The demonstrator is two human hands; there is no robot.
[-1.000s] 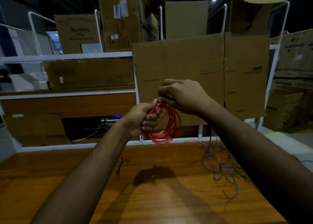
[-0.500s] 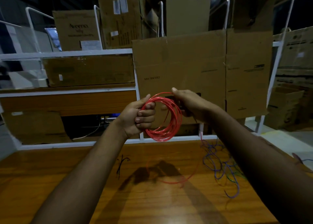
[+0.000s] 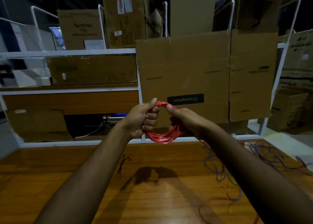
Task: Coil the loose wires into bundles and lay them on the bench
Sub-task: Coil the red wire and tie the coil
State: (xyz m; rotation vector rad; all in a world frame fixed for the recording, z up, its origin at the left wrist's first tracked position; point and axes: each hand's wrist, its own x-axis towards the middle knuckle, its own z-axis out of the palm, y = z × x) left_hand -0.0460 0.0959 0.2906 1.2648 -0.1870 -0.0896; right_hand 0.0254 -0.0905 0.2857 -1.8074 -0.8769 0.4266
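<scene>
A red wire coil of several loops hangs in the air above the wooden bench. My left hand grips its left side with curled fingers. My right hand holds its right side, thumb on top of the loops. A loose red tail trails down onto the bench near the front. A tangle of loose purple, blue and green wires lies on the bench at the right, partly hidden by my right forearm.
A short black wire lies on the bench under the hands. Behind the bench stands a white metal rack stacked with cardboard boxes, and a large flattened carton leans against it. More boxes sit on the floor at right.
My right hand has come closer to the left and now holds the coil's right side. The loose red tail has shifted nearer the bench's front. The coil sits slightly lower.
</scene>
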